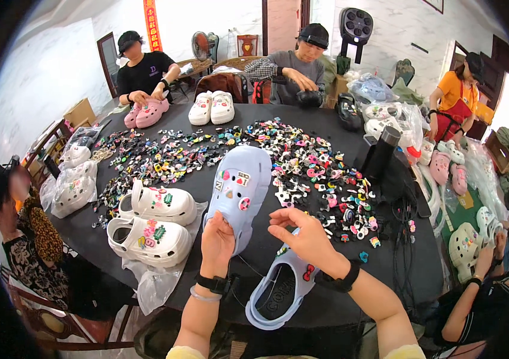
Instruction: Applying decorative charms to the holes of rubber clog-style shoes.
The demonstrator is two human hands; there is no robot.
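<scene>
The left hand [217, 242] is gripping the rear of a pale blue clog [239, 194], fingers wrapped over its heel end, and is holding it tilted with the toe pointing away toward the middle of the round black table [326, 299]. The clog is lying just ahead of and above that hand, its upper turned toward the camera and carrying a few small charms [237, 178] pressed into its holes.

The right hand [305, 234] is hovering just right of the clog's heel, fingers loosely curled and pointing left toward it; whether it is pinching anything, I cannot tell. Directly beneath this hand a second blue clog [281, 290] is lying on the table edge, opening up, with a red charm [309, 272] on its side. Both wrists are wearing dark bands.

Ahead of the held clog a wide spread of loose colourful charms [302, 167] is covering the table. To the left, two white clogs [150, 224] are sitting on clear plastic [156, 281], well apart from the hands. Farther off a white pair [212, 107] and a pink pair [147, 112] are standing near other people seated around the table. A dark cylinder [381, 152] is standing at the right.
</scene>
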